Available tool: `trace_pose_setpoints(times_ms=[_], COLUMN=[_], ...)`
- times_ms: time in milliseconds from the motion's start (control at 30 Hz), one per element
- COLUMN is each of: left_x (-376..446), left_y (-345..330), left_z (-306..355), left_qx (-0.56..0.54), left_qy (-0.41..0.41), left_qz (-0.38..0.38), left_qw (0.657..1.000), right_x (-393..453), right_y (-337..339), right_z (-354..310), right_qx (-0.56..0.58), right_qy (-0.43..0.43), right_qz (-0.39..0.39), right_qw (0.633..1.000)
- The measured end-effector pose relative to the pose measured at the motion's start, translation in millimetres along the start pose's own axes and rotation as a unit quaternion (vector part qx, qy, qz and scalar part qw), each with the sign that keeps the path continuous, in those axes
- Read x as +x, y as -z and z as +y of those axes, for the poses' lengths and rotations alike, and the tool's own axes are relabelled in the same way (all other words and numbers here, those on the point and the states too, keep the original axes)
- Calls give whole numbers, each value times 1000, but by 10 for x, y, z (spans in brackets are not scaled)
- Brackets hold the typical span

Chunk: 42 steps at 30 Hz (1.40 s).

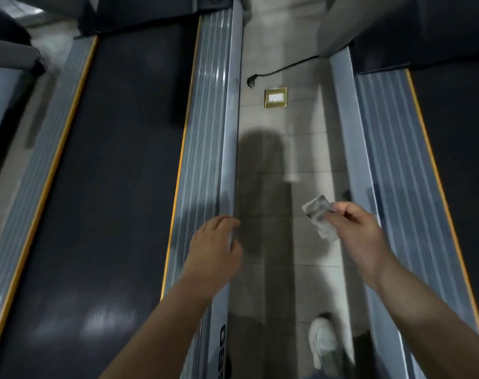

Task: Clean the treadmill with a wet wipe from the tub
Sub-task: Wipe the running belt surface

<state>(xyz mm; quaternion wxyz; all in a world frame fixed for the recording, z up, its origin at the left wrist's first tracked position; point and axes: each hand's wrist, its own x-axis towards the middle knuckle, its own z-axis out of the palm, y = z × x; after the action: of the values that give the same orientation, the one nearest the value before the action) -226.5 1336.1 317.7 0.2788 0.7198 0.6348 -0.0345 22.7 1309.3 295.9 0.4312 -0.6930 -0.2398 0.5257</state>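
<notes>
The right hand (355, 231) pinches a crumpled, soiled wet wipe (319, 216) between thumb and curled fingers. The wipe projects from the fingertips toward the left of the view. Its long axis runs diagonally, from an upper corner near the top of the fingers down to a lower corner below the thumb. The wipe hangs in the air above the tiled floor (276, 160), between two treadmills, and touches neither.

The left hand (213, 247) holds nothing. Its fingers are loosely spread and slightly bent, positioned over the grey ribbed side rail (205, 119) of the left treadmill (118, 160); whether they touch the rail cannot be told.

The right treadmill (396, 160) lies beside the right forearm. A white shoe (324, 343) stands on the floor in the aisle. Farther along the aisle lie a brass floor socket (275, 97) and a black power plug (251, 79) with its cable, near each other but apart.
</notes>
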Motion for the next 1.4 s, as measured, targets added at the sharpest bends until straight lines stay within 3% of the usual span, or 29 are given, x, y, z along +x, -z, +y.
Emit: trace_pose_setpoints(times_ms=[267, 567, 733, 1133, 1400], left_x=[1120, 2245, 2491, 2984, 3990], left_y=[57, 316, 394, 552, 875], left_z=[-778, -1892, -2176, -2767, -3044], left_qx=[2, -28, -65, -142, -120], left_qy=[46, 104, 116, 140, 131], left_qz=[22, 20, 15, 25, 94], left_qw=[999, 994, 991, 979, 980], right_x=[1208, 2370, 2663, 2968, 4318], right_y=[-943, -2499, -3071, -3889, -4883], right_z=[-78, -503, -663, -841, -1254], right_qx=[-77, -179, -233, -268, -286], right_qy=[22, 87, 114, 35, 64], right_qz=[-51, -134, -146, -136, -155], right_qw=[995, 971, 955, 953, 943])
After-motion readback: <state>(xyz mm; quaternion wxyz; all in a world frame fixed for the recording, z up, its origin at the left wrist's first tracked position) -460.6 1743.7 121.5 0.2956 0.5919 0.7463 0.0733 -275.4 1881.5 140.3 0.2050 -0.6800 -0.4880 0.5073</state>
